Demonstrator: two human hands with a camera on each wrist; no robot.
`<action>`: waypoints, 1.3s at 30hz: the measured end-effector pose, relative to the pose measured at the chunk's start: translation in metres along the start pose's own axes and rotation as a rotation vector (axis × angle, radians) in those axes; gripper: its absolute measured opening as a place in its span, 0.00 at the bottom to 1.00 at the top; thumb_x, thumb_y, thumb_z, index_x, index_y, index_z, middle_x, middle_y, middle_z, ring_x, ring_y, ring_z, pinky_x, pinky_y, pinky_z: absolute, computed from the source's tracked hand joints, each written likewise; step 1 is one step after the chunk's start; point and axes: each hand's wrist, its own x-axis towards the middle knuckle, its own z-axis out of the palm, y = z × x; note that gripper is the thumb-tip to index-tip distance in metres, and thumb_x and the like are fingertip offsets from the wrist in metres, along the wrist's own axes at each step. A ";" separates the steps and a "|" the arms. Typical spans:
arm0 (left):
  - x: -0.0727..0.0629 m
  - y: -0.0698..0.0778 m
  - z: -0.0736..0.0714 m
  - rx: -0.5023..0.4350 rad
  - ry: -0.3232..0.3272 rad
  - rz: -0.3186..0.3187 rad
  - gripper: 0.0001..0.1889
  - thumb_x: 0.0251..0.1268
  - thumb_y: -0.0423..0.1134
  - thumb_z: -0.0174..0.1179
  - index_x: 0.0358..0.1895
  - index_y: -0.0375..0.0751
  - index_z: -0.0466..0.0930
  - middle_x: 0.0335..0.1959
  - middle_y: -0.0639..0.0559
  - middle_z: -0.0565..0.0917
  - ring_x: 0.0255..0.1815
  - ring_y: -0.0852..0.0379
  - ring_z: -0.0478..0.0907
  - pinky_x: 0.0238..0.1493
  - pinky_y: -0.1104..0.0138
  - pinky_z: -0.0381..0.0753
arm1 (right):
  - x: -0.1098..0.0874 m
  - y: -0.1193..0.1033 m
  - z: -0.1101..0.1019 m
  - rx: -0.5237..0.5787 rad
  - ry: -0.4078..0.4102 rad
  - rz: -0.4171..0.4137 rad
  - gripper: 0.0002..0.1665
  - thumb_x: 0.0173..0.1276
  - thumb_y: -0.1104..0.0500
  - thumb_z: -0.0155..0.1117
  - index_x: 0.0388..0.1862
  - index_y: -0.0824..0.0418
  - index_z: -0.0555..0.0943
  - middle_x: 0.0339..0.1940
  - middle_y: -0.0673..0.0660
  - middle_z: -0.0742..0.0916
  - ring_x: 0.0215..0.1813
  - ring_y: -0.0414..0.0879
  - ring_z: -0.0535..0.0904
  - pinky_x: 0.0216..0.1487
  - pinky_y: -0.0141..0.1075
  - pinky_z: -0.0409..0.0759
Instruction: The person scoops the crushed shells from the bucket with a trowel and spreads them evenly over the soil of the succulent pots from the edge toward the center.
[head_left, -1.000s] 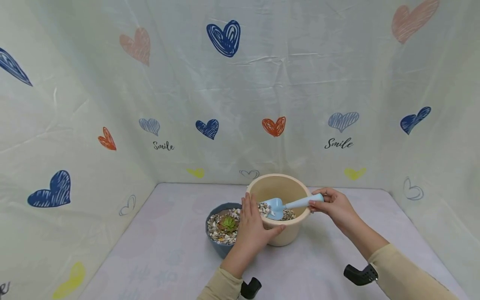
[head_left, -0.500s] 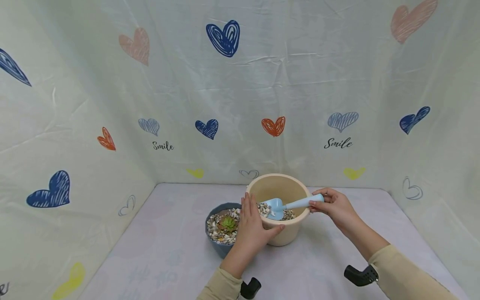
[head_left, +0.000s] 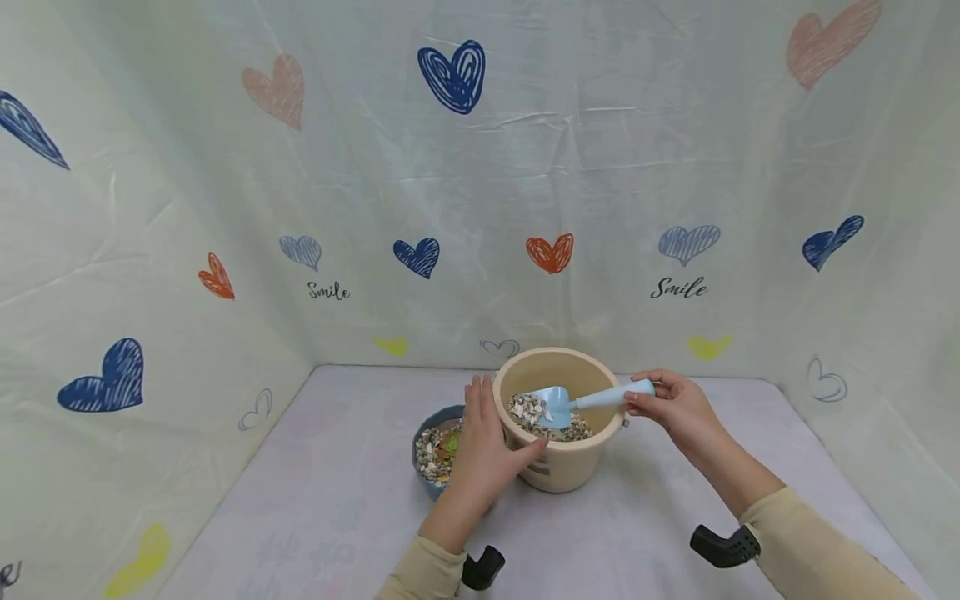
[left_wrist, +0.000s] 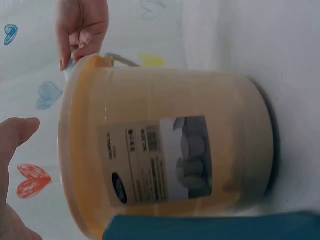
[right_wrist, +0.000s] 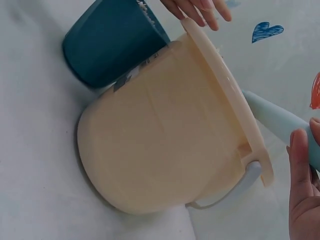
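In the head view my right hand point(head_left: 682, 414) pinches the end of the pale blue handle of a small toy-like trowel point(head_left: 556, 407). Its blade is inside the cream bucket point(head_left: 564, 468), carrying a heap of pebbles point(head_left: 527, 407) above more gravel point(head_left: 573, 432). My left hand point(head_left: 487, 442) has its fingers stretched along the bucket's left rim, between bucket and plant pot. The left wrist view shows the thumb point(left_wrist: 17, 135) apart from that rim. Partly hidden behind this hand is a blue-grey pot point(right_wrist: 115, 45) with a green succulent point(head_left: 451, 443) among pebbles.
The bucket has a grey carrying handle point(right_wrist: 220, 195) hanging at its side and a printed label point(left_wrist: 155, 162). Both containers stand on a white-covered table point(head_left: 300, 483). Behind rises a curtain point(head_left: 480, 183) printed with hearts.
My left hand has shifted slightly left, off the rim's front and over more of the plant pot. The trowel has risen and drawn a little right, its heap now more in view.
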 end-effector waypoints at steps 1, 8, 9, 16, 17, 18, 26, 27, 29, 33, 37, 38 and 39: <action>0.000 -0.001 -0.002 0.000 0.003 -0.002 0.63 0.50 0.63 0.70 0.79 0.40 0.37 0.79 0.40 0.40 0.78 0.41 0.35 0.67 0.40 0.54 | 0.000 -0.001 0.000 0.001 0.001 0.000 0.22 0.68 0.69 0.63 0.55 0.81 0.69 0.34 0.52 0.87 0.35 0.42 0.85 0.42 0.34 0.82; -0.001 -0.018 -0.024 0.005 0.014 -0.009 0.62 0.50 0.63 0.70 0.79 0.39 0.38 0.79 0.40 0.40 0.77 0.40 0.35 0.65 0.37 0.56 | 0.001 -0.007 0.005 0.008 -0.005 -0.017 0.22 0.68 0.68 0.64 0.54 0.80 0.69 0.34 0.51 0.87 0.35 0.41 0.85 0.42 0.34 0.82; -0.001 -0.021 -0.027 -0.001 0.011 -0.008 0.63 0.50 0.62 0.70 0.79 0.39 0.38 0.79 0.40 0.40 0.77 0.40 0.35 0.65 0.37 0.56 | 0.001 -0.008 0.005 0.012 -0.008 -0.020 0.22 0.67 0.68 0.64 0.54 0.80 0.69 0.34 0.50 0.87 0.35 0.41 0.85 0.42 0.34 0.82; 0.000 -0.043 -0.046 -0.014 -0.046 -0.020 0.61 0.52 0.58 0.71 0.79 0.43 0.36 0.79 0.40 0.38 0.78 0.39 0.34 0.66 0.37 0.53 | 0.000 -0.017 0.009 0.078 -0.023 -0.030 0.17 0.66 0.69 0.65 0.50 0.76 0.73 0.33 0.51 0.87 0.34 0.42 0.85 0.41 0.34 0.83; 0.000 -0.048 -0.049 -0.021 -0.053 -0.025 0.61 0.52 0.58 0.71 0.79 0.44 0.36 0.79 0.40 0.38 0.78 0.40 0.34 0.66 0.37 0.53 | 0.000 -0.017 0.010 0.089 -0.026 -0.029 0.16 0.66 0.69 0.65 0.50 0.76 0.73 0.32 0.51 0.87 0.34 0.42 0.85 0.41 0.34 0.83; 0.000 -0.052 -0.052 -0.037 -0.062 -0.032 0.61 0.52 0.57 0.71 0.79 0.45 0.35 0.79 0.41 0.37 0.78 0.40 0.33 0.66 0.37 0.52 | 0.000 -0.018 0.012 0.100 -0.029 -0.027 0.16 0.66 0.70 0.65 0.49 0.75 0.73 0.32 0.52 0.87 0.34 0.43 0.85 0.41 0.34 0.83; 0.002 -0.088 -0.069 -0.143 -0.182 -0.026 0.62 0.53 0.55 0.72 0.79 0.52 0.31 0.79 0.41 0.33 0.77 0.39 0.33 0.66 0.35 0.48 | 0.001 -0.015 0.027 0.172 -0.055 -0.063 0.12 0.65 0.73 0.64 0.46 0.73 0.76 0.31 0.53 0.87 0.33 0.43 0.85 0.39 0.33 0.83; 0.002 -0.093 -0.071 -0.158 -0.213 -0.017 0.61 0.54 0.54 0.71 0.79 0.53 0.31 0.79 0.41 0.32 0.77 0.39 0.33 0.66 0.35 0.47 | 0.001 -0.013 0.029 0.179 -0.057 -0.069 0.11 0.65 0.73 0.64 0.45 0.71 0.77 0.31 0.54 0.87 0.33 0.43 0.85 0.39 0.33 0.83; 0.003 -0.103 -0.075 -0.186 -0.276 0.001 0.60 0.55 0.51 0.71 0.79 0.55 0.31 0.78 0.42 0.30 0.77 0.39 0.31 0.66 0.34 0.46 | 0.001 -0.010 0.034 0.192 -0.061 -0.080 0.10 0.65 0.74 0.63 0.45 0.69 0.77 0.31 0.54 0.87 0.32 0.43 0.85 0.39 0.32 0.83; 0.006 -0.121 -0.082 -0.253 -0.387 0.049 0.58 0.56 0.49 0.71 0.79 0.56 0.32 0.78 0.40 0.30 0.77 0.36 0.30 0.65 0.32 0.46 | 0.000 -0.005 0.045 0.200 -0.054 -0.092 0.11 0.64 0.75 0.63 0.45 0.70 0.76 0.31 0.53 0.87 0.32 0.42 0.84 0.38 0.32 0.82; 0.019 -0.143 -0.081 -0.393 -0.492 0.175 0.58 0.55 0.52 0.72 0.80 0.53 0.37 0.79 0.39 0.37 0.76 0.34 0.33 0.64 0.31 0.44 | 0.000 -0.002 0.053 0.196 -0.046 -0.077 0.12 0.64 0.74 0.63 0.47 0.70 0.76 0.32 0.52 0.87 0.32 0.42 0.84 0.39 0.32 0.82; 0.023 -0.148 -0.080 -0.434 -0.524 0.202 0.58 0.54 0.54 0.72 0.80 0.54 0.38 0.79 0.40 0.39 0.76 0.34 0.33 0.65 0.31 0.43 | 0.000 -0.002 0.054 0.197 -0.047 -0.072 0.12 0.65 0.74 0.63 0.47 0.71 0.75 0.32 0.52 0.87 0.32 0.42 0.84 0.39 0.32 0.82; 0.027 -0.154 -0.078 -0.472 -0.557 0.228 0.58 0.53 0.55 0.72 0.79 0.54 0.38 0.79 0.41 0.40 0.77 0.35 0.33 0.65 0.31 0.42 | -0.001 -0.002 0.055 0.194 -0.046 -0.067 0.12 0.65 0.74 0.63 0.47 0.71 0.75 0.32 0.52 0.87 0.32 0.42 0.84 0.39 0.33 0.82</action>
